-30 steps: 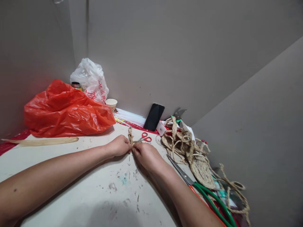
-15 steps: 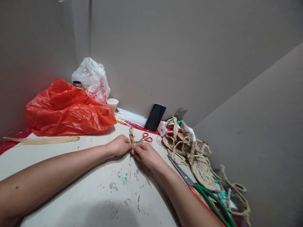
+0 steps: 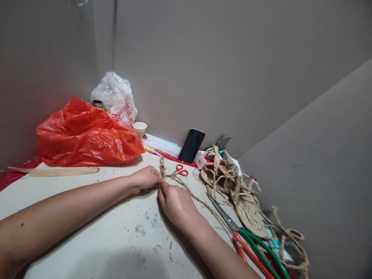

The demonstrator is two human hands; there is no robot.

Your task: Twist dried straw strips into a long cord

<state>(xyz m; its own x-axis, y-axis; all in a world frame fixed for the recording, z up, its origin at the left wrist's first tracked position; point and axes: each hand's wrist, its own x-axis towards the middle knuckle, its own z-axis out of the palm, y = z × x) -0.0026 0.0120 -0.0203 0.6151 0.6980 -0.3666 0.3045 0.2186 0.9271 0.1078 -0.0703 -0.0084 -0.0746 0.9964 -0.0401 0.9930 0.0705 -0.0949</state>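
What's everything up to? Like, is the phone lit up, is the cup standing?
Phone: screen dark, tilted
Cup: upright
Red bag: crumpled
White bag: crumpled
Rope pile: tangled
Red-handled scissors: lying down
Green-handled scissors: lying down
Braid: sticking up
Left hand: pinching braid
Right hand: curled, grip hidden

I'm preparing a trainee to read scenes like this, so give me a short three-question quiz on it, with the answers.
1. Multiple choice: at the near end of which thing do the left hand and right hand come together?
A) a paper cup
B) a short, upright piece of straw cord
C) a jar
2. True or false: the phone is nearer to the rope pile than to the orange-red bag.
3. Fill in the colour: the small scissors have ____ handles.

Key: 1. B; 2. true; 3. red
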